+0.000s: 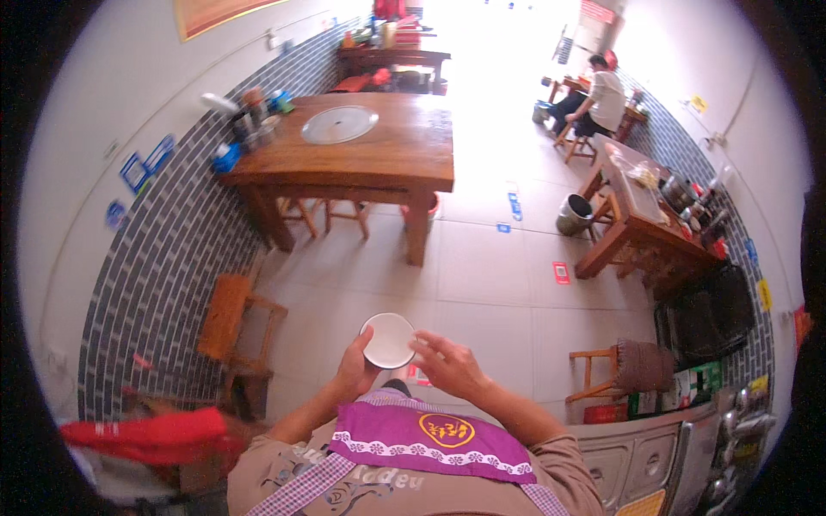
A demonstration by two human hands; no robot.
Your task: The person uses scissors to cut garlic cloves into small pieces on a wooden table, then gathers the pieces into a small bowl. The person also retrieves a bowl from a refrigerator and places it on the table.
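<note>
My left hand [355,365] grips a small round bowl [388,342] with a white inside and a thin dark rim. The thumb lies over its left edge, and the other fingers are hidden beneath. The bowl's opening faces up toward me, and no contents show in it. At its right edge are the bent fingertips of my right hand [450,366]. Those fingers are slightly blurred and apart; whether they touch the rim is unclear. Both hands are in front of my purple apron [432,445], above the tiled floor [481,329].
A wooden table [400,151] with a glass turntable [340,124] stands ahead. Another table [635,187] is at right, beside a metal bucket [575,213]. Stools [222,316] flank the floor. A person [600,97] sits farther off. Metal counter [635,451] lies near my right.
</note>
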